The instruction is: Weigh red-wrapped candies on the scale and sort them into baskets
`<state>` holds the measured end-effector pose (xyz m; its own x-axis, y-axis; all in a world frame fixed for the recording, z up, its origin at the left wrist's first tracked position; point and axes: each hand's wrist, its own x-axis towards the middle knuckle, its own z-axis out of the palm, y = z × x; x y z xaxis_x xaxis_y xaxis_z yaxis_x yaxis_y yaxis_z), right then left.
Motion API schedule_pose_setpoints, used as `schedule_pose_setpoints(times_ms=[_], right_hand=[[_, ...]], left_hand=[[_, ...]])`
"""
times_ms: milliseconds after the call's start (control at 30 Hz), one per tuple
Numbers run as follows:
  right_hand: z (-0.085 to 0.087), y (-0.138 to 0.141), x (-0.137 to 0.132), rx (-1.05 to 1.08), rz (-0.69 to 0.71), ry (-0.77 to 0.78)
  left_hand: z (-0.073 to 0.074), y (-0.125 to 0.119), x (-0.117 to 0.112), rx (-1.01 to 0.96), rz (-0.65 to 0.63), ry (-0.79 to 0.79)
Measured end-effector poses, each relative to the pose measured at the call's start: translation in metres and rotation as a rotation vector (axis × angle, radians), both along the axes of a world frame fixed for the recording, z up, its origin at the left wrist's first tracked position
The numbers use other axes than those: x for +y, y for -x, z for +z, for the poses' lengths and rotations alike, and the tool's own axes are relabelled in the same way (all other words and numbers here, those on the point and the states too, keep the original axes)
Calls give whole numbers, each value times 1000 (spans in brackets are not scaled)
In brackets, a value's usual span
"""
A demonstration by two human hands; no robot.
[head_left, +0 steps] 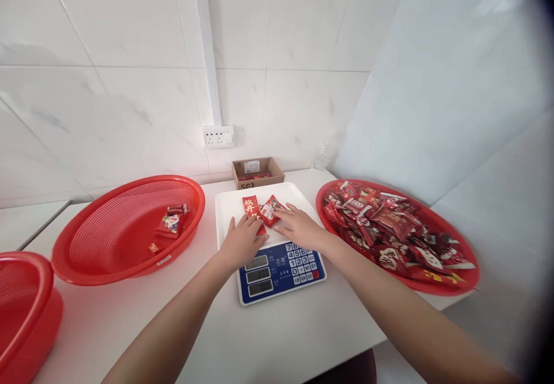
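A white scale (281, 268) with a blue keypad front sits in the middle of the white table. On its white pan (229, 205) lie two red snack packets (251, 206). My left hand (242, 241) rests on the pan with its fingers flat on the left packet. My right hand (298, 226) lies beside it, fingers stretched out on the right packet (270, 210). Neither hand is closed around anything.
A red mesh basket (125, 228) with a few packets stands at the left. A second red basket (21, 309) is at the far left edge. A red tray (398, 234) heaped with packets is at the right. A small cardboard box (257, 172) and a wall socket (219, 136) are behind the scale.
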<state>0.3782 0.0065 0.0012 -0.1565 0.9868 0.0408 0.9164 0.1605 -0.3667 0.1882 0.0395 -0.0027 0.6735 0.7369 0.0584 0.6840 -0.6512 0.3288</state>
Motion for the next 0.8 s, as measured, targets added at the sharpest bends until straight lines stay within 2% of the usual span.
schedule_pose_setpoints(times_ms=[67, 133, 233, 300, 367, 433, 500, 600, 667, 800], right_hand=[[-1, -1, 0, -13, 4, 20], [1, -4, -6, -10, 8, -11], [13, -17, -28, 31, -20, -191], [25, -35, -48, 67, -106, -340], [36, -60, -69, 89, -262, -411], [40, -87, -88, 93, -449, -386], [37, -108, -102, 44, -573, -288], [26, -124, -112, -35, -608, -127], [20, -126, -114, -42, -610, -75], [24, -127, -110, -16, -700, -176]], left_hand=[[-3, 1, 2, -51, 5, -41], [-6, 5, -3, -182, 3, -128], [-10, 20, -20, -482, -27, -293], [-13, 35, -36, -642, -50, -372], [-19, 50, -52, -711, -40, -397], [-28, 62, -65, -719, -9, -370], [-38, 70, -74, -705, 6, -324], [-53, 75, -80, -701, -12, -274], [-58, 75, -81, -704, -22, -250], [-63, 78, -79, -686, -6, -219]])
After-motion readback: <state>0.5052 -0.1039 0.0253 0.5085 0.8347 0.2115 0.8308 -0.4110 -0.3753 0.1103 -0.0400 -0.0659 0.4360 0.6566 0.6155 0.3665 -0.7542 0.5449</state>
